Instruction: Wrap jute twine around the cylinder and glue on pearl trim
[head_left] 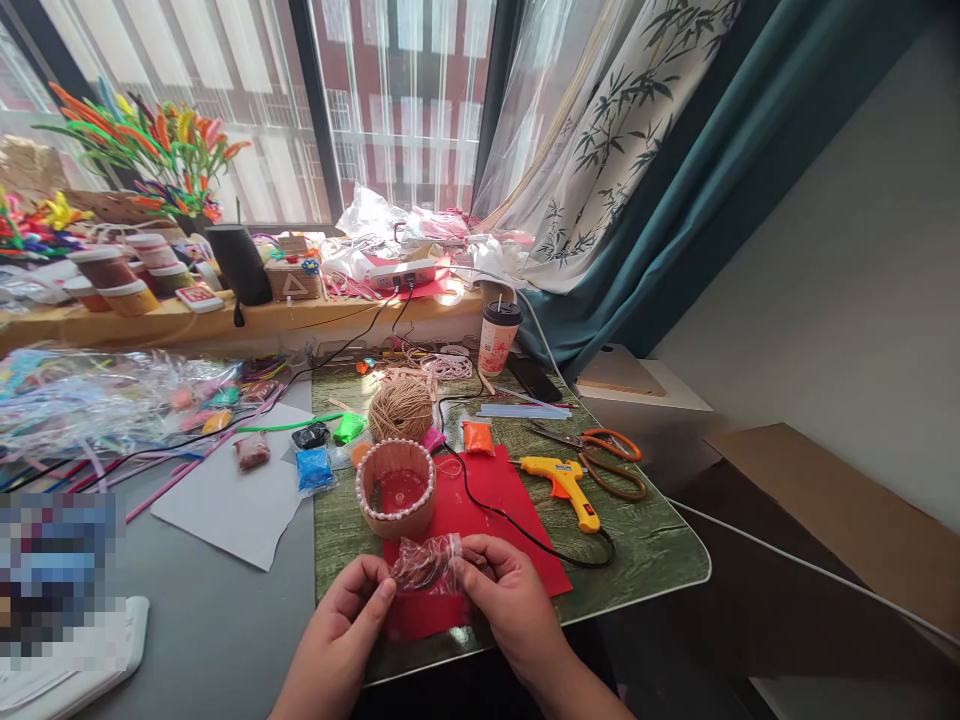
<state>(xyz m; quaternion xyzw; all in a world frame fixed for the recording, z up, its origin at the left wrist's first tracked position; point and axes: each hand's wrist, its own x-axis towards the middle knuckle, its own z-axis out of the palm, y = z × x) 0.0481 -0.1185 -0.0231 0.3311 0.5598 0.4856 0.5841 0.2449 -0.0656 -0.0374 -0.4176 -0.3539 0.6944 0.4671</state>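
Observation:
Over the red sheet [517,510], a small clear plastic bag [427,565] of brown, clay-like material is stretched between my two hands. My left hand [349,615] pinches its left end between thumb and fingers. The right end is closed in my right hand [514,600], where a brown bit shows at the fingertips. Just beyond the bag stands a round tan cup [409,522] with a beaded white rim and a reddish inside. A ball of twine [401,408] lies behind that cup. Small packets, one orange [478,437] and one blue [314,468], rest nearby.
To the right lie a yellow glue gun [562,485], its black cord crossing the red sheet, and orange-handled scissors [611,445]. A lidded paper cup [499,340] and a phone [534,380] stand farther back. White paper [240,500] and bagged craft stems [112,390] are left.

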